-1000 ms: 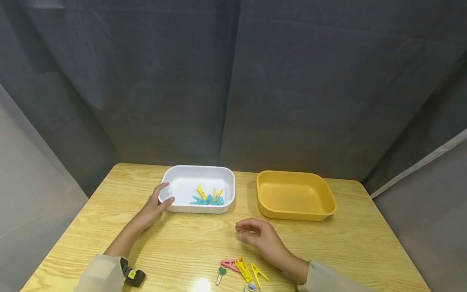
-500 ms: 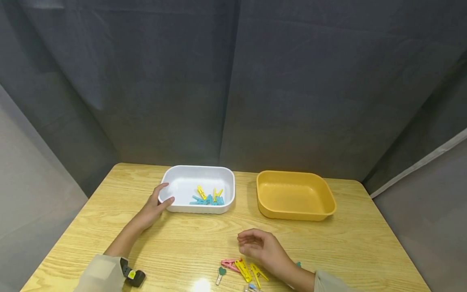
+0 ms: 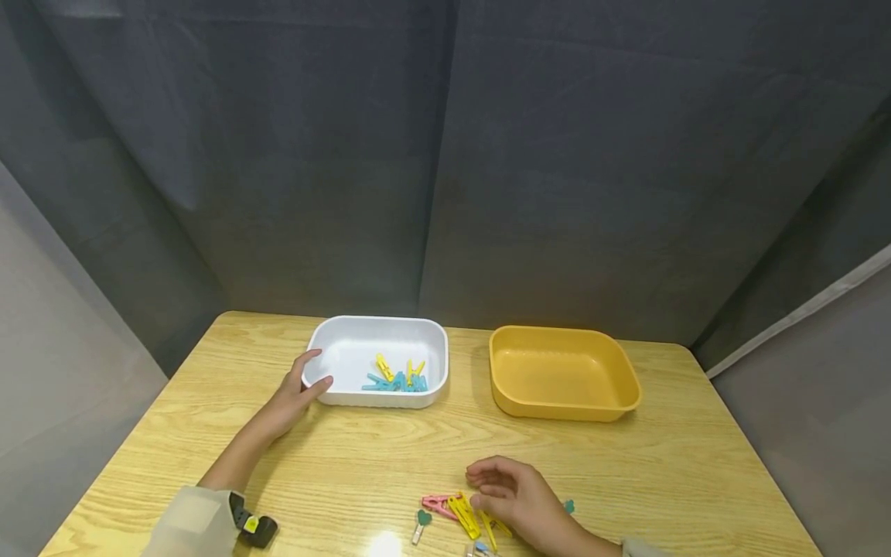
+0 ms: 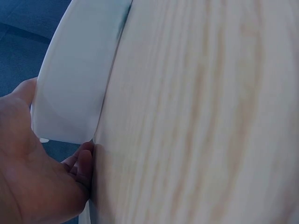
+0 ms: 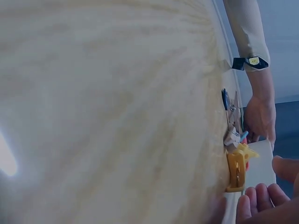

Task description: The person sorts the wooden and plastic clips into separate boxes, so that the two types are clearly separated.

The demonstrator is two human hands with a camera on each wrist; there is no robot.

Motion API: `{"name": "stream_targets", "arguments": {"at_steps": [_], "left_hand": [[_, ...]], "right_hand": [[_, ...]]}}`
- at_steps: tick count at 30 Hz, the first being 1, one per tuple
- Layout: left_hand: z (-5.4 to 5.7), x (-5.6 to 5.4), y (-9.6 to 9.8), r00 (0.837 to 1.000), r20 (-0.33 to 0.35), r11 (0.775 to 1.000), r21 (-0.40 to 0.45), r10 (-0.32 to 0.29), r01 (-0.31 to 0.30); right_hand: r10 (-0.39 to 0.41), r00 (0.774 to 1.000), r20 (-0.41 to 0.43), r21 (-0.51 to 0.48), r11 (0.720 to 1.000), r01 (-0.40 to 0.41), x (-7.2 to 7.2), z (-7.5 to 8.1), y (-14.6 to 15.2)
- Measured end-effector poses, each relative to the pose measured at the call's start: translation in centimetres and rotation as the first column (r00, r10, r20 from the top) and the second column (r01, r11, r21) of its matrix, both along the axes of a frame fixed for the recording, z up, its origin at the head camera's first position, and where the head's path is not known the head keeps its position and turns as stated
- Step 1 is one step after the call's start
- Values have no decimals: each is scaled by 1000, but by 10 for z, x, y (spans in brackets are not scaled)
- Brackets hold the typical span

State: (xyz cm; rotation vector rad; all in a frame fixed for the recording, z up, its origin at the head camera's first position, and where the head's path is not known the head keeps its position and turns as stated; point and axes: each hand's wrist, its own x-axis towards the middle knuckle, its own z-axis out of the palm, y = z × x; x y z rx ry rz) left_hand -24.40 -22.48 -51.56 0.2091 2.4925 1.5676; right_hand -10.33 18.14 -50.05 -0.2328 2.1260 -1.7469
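Note:
My left hand grips the left end of a white plastic basket, thumb over the rim; in the left wrist view the fingers curl at the basket's lower corner. Inside lie yellow clothespins and blue clothespins. My right hand hovers with loosely bent fingers over the small pile near the front edge, holding nothing that I can see. Below its fingertips are a yellow clothespin, another partly hidden behind the thumb, and a pink clothespin. A clip with a green heart lies left of them.
A yellow basket with nothing in it stands at the back right of the wooden table. A clip with a blue part lies at the front edge. Something small and teal shows beyond my right wrist. Dark curtains hang behind.
My right hand has come toward the front edge and slightly right, down to the loose clothespins, now covering part of one yellow clothespin. My left hand and both baskets have stayed put.

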Motion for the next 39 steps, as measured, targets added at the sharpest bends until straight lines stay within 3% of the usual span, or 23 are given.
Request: {"name": "stream_targets", "arguments": {"at_steps": [10, 20, 24, 28, 34, 39], "left_hand": [[-2, 0, -1, 1000, -6, 1000, 3, -5, 5], [0, 0, 0, 1000, -9, 1000, 15, -10, 10], [-1, -1, 0, 1000, -15, 1000, 13, -8, 9], [-2, -1, 0, 1000, -12, 1000, -4, -6, 6], [-4, -3, -1, 1000, -13, 1000, -12, -6, 6], [-5, -3, -1, 1000, -8, 1000, -11, -4, 4]], "right_hand": [[19, 997, 77, 19, 1000, -20, 10, -6, 10], [60, 998, 2, 36, 998, -60, 21, -7, 19], [47, 999, 26, 36, 998, -48, 25, -8, 22], [18, 999, 48, 69, 997, -21, 30, -9, 24], [33, 999, -39, 138, 990, -27, 32, -12, 22], [32, 999, -31, 176, 984, -26, 32, -10, 21]]}}
